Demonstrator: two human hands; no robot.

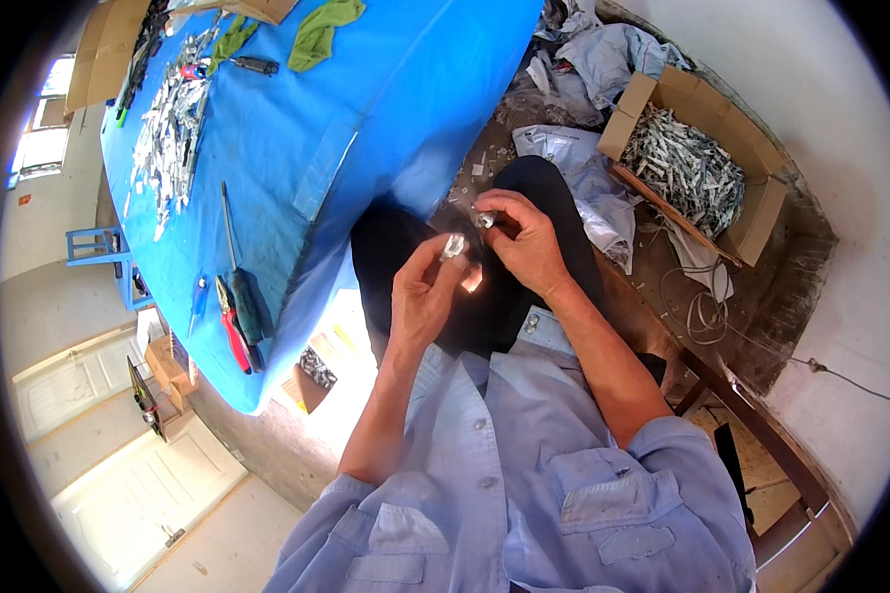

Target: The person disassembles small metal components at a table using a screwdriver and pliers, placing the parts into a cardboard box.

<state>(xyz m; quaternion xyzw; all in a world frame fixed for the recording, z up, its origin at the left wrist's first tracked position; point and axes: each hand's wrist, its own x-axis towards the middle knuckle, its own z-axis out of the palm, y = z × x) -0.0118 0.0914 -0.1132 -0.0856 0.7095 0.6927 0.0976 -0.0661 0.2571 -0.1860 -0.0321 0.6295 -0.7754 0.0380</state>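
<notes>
Above my lap, my left hand (427,294) pinches a small whitish piece (453,246) between thumb and fingertips. Just to its right, my right hand (527,244) is closed on a small metallic piece (486,219); its exact kind is too small to tell. The two pieces are held apart, a short gap between them. To the left on the blue-covered table (297,128) lie red-handled pliers (234,334), a dark-handled screwdriver (245,296) and a smaller blue-handled screwdriver (200,296).
A pile of silvery strips (173,128) covers the table's far left, near a green cloth (324,32). At right, a cardboard box (761,222) holds many similar strips beside grey plastic bags (574,183). A thin cable (704,314) coils on the floor; a wooden chair (752,425) stands lower right.
</notes>
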